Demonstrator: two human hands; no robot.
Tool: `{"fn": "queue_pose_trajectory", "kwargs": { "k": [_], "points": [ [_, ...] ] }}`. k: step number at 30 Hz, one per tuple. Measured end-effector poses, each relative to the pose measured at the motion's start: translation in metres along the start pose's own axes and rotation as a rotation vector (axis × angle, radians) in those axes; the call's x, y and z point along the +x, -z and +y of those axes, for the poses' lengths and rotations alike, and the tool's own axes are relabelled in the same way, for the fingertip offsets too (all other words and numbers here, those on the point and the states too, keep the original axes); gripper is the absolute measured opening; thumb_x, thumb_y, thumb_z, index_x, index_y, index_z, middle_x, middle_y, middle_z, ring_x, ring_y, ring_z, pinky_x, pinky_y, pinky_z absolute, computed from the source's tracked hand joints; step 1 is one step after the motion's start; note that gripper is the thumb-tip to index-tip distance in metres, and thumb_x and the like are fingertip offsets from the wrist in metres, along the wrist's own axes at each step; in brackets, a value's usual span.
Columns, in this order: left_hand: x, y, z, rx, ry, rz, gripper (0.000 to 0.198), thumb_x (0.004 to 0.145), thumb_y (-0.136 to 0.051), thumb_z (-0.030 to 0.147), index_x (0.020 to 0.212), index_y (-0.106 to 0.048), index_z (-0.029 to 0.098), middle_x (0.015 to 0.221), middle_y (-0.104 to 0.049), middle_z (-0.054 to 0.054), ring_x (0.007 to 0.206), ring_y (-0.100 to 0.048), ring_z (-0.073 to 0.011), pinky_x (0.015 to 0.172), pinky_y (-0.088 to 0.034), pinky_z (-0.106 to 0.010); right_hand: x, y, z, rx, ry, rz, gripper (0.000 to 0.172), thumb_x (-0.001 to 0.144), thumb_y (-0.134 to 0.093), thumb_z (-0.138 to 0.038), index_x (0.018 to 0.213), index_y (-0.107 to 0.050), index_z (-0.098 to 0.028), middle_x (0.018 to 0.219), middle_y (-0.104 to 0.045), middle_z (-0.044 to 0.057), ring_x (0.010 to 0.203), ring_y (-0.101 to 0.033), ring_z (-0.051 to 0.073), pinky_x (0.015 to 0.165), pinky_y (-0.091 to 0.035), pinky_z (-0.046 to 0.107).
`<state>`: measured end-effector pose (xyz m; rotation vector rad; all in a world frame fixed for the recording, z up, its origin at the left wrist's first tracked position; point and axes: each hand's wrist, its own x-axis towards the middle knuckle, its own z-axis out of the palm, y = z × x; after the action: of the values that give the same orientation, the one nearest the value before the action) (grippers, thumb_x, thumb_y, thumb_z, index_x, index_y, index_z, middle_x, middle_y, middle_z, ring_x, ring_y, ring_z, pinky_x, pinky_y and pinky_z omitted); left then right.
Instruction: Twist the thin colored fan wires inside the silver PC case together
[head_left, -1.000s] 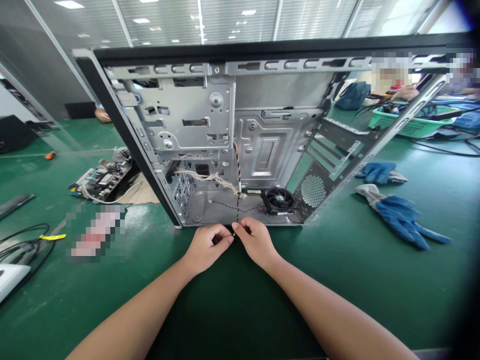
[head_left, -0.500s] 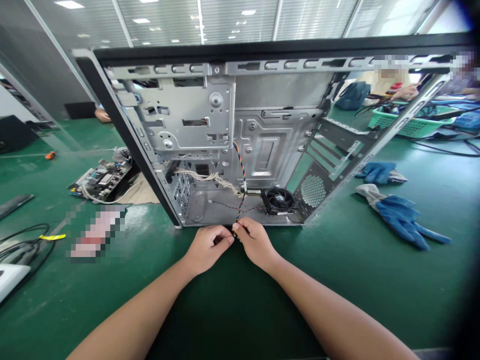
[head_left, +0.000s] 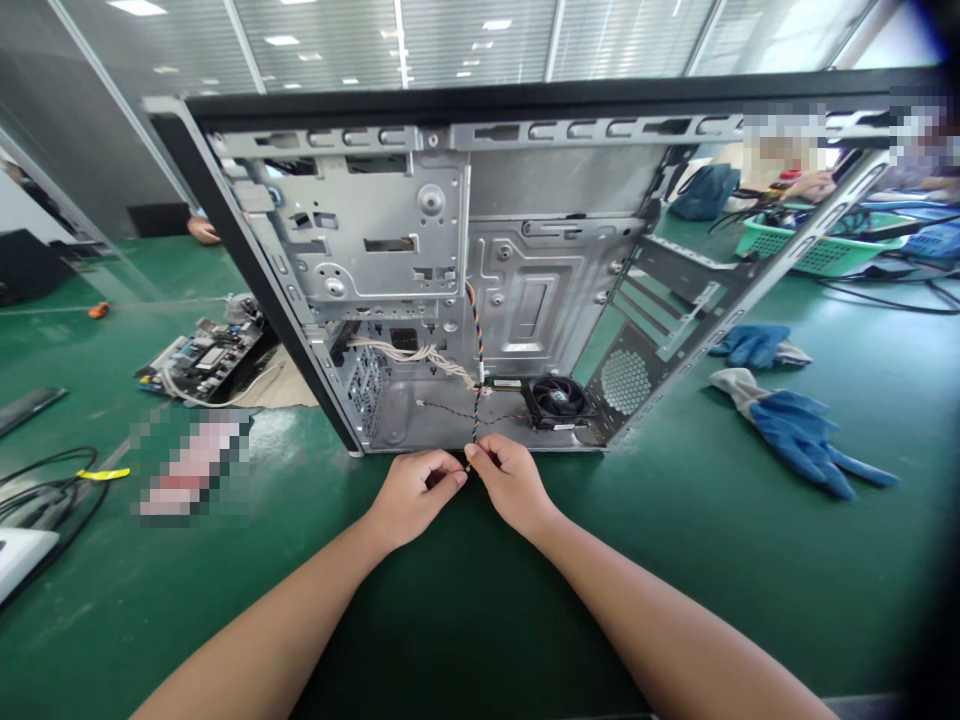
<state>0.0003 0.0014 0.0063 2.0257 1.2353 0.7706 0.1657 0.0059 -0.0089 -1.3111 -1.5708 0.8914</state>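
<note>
An open metal computer case (head_left: pixel 420 230) lies on the green table (head_left: pixel 712 560) in front of me. A twisted multicoloured cable (head_left: pixel 478 345) runs down from inside the case to its front edge. My left hand (head_left: pixel 409 495) and my right hand (head_left: pixel 510 482) meet there, both pinched on the cable's lower end. A small black cooling fan (head_left: pixel 556 400) sits on the case floor just behind my right hand. A bundle of pale wires (head_left: pixel 420 357) lies inside to the left of the cable.
A loose circuit board (head_left: pixel 206 358) lies left of the case. Blue work gloves (head_left: pixel 802 430) lie on the right. A green basket (head_left: pixel 825 250) stands at the back right, with other people beyond it. Black cables (head_left: pixel 45 495) lie at the left edge.
The cable swayed a little to the right and came back straight. Both hands have stayed pinched at its lower end.
</note>
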Motion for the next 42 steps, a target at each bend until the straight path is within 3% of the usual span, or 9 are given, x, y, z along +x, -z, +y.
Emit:
{"fn": "queue_pose_trajectory", "kwargs": {
  "k": [15,27,42],
  "points": [
    [-0.0009,0.0008,0.0003,-0.008,0.004,-0.047,0.018,0.087,-0.054,0.028,0.077,-0.064,0.016,0.070,-0.067,0.001,0.062,-0.057,-0.0113,0.061,-0.041,-0.022,-0.0004,-0.0009,0.0009,-0.022,0.064,-0.101,0.027,0.091,-0.041,-0.030,0.067,-0.048,-0.020,0.059,-0.046,-0.002,0.057,-0.044,0.013,0.056,-0.033,0.025],
    [-0.0007,-0.0005,-0.0015,0.037,-0.032,0.026,0.014,0.086,-0.057,0.027,0.079,-0.066,0.018,0.072,-0.068,0.002,0.063,-0.059,-0.0110,0.061,-0.042,-0.022,-0.0001,-0.0018,0.0023,-0.059,-0.005,0.026,0.031,0.086,-0.052,-0.036,0.060,-0.046,-0.020,0.055,-0.044,-0.004,0.054,-0.041,0.012,0.053,-0.031,0.025],
    [-0.0009,-0.0001,-0.0015,0.025,-0.016,-0.027,0.017,0.087,-0.054,0.028,0.078,-0.064,0.017,0.072,-0.067,0.002,0.062,-0.056,-0.0111,0.061,-0.040,-0.023,-0.0002,-0.0017,0.0029,-0.094,0.078,-0.037,0.028,0.090,-0.045,-0.030,0.064,-0.045,-0.020,0.059,-0.044,-0.003,0.057,-0.042,0.012,0.055,-0.032,0.025]
  ]
}}
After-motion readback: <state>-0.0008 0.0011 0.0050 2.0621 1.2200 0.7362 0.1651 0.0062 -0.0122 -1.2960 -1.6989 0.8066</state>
